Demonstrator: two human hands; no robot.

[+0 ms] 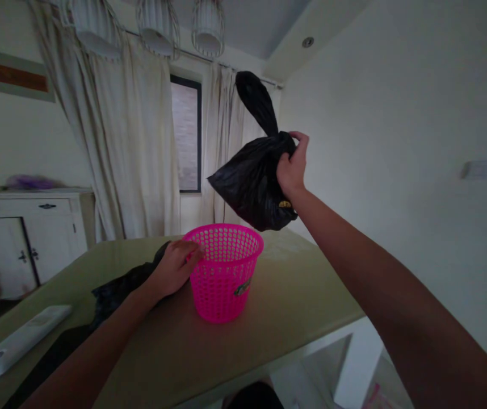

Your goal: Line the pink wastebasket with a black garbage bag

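The right hand [292, 165] is raised above the worktop [294, 289], its fingers [301, 138] closed around the gathered neck of a black bag [252, 184], which hangs in the air above and slightly right of a pink basket [225, 272]. The bag's free top sticks up above the grip, and a small yellow patch shows at its lower right edge, just beside the wrist. The left hand [175, 267] rests against the basket's left side, fingers curled over the rim and holding it. The basket stands upright on the worktop, its wall full of holes; a small label [242, 287] on its front is too blurred to read. Behind the left hand, dark plastic [116, 289] lies flat along the worktop, under the forearm. A white remote [17, 341] lies at the worktop's near left edge, its markings unreadable. Beyond stand a white cabinet [26, 238] with something purple on top, pale curtains [128, 142] around a window [186, 136], and wire lampshades [158, 25] overhead.
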